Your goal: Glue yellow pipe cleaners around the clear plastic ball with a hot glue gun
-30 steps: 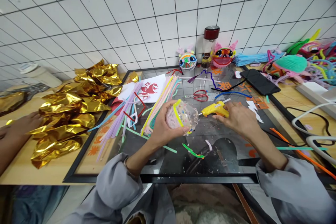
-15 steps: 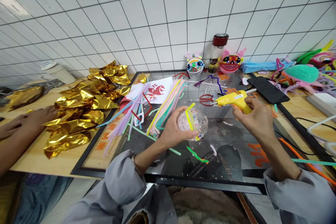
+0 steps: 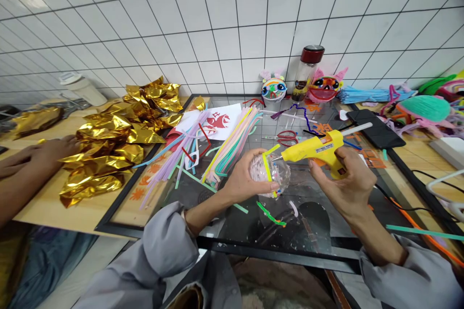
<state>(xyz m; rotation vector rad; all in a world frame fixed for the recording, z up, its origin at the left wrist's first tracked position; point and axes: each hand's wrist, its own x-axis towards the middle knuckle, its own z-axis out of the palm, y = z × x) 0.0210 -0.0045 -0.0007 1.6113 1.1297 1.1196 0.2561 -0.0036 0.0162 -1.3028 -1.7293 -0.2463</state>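
The yellow glue gun [image 3: 315, 148] is blocking the way between the clear ball [image 3: 281, 174] in the left hand [image 3: 248, 176] and the right hand [image 3: 351, 178]. A bundle of pipe cleaners [image 3: 235, 140] is filling the space just past the left hand, and red-handled scissors [image 3: 287, 138] are lying behind the ball. Nearer the front, a gap is running between the two forearms [image 3: 210, 210], with a flat green pipe cleaner [image 3: 268, 213] lying low in it.

gold foil [image 3: 105, 129]; black phone [image 3: 384, 131]

The yellow glue gun [image 3: 308, 149] bears a label [image 3: 324, 147] too small to read
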